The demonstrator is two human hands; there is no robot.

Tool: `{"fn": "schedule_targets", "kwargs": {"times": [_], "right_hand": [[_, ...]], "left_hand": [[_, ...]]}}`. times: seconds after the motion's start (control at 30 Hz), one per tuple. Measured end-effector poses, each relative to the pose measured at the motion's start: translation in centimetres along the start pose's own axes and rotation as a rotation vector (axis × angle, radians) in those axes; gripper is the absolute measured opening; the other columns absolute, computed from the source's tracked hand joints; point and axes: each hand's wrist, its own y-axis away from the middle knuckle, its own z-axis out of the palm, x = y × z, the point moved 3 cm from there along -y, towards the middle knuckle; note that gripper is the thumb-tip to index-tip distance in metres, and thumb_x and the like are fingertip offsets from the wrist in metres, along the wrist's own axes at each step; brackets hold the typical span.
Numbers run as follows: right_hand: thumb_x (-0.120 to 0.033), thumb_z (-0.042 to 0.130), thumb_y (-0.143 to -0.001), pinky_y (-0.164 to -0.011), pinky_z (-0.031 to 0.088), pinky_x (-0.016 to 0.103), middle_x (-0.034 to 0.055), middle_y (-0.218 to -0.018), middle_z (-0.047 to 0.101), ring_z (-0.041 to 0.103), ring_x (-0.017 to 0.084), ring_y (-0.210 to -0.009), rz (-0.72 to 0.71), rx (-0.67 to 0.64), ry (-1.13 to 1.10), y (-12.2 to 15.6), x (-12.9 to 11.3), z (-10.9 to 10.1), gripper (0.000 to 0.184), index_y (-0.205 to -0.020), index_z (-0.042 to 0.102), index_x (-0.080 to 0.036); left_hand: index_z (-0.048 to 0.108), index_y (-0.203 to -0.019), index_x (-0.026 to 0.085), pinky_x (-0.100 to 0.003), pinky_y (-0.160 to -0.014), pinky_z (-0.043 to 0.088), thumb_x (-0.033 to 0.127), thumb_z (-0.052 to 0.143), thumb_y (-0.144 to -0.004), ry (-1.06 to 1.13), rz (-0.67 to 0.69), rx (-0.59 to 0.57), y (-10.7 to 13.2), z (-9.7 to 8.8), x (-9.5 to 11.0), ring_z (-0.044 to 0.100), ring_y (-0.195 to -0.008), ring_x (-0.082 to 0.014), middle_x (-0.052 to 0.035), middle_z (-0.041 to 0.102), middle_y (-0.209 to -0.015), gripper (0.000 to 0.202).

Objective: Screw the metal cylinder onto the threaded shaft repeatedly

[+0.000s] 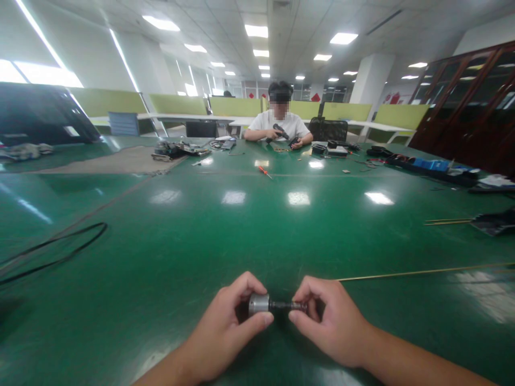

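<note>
In front of me, a silver metal cylinder lies level between my hands, with small dark holes in its side. My left hand grips it between thumb and fingers. From its right end runs a thin dark shaft. Thumb and forefinger of my right hand pinch a metal end piece on that shaft, partly covered by the fingers. Whether the cylinder and the shaft are one piece, I cannot tell.
Across the green table a person holds a dark tool. An orange screwdriver lies mid-table. A long thin brass rod reaches right from behind my right hand. A black cable loop lies left; a tool tray stands right.
</note>
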Motion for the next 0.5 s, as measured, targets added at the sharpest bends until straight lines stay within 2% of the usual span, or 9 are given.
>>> {"fn": "schedule_targets", "kwargs": {"times": [0.5], "right_hand": [[-0.018, 0.068, -0.075, -0.049, 0.037, 0.021, -0.0051, -0.056, 0.055, 0.051, 0.011, -0.048, 0.001, -0.003, -0.042, -0.04, 0.00, 0.02, 0.008, -0.074, 0.060, -0.019]], "left_hand": [[0.055, -0.097, 0.020, -0.025, -0.065, 0.038, 0.042, 0.068, -0.091, 0.056, -0.007, -0.001, 0.01, -0.05, -0.20, 0.051, -0.071, -0.0159, 0.0027, 0.057, -0.078, 0.026]]}}
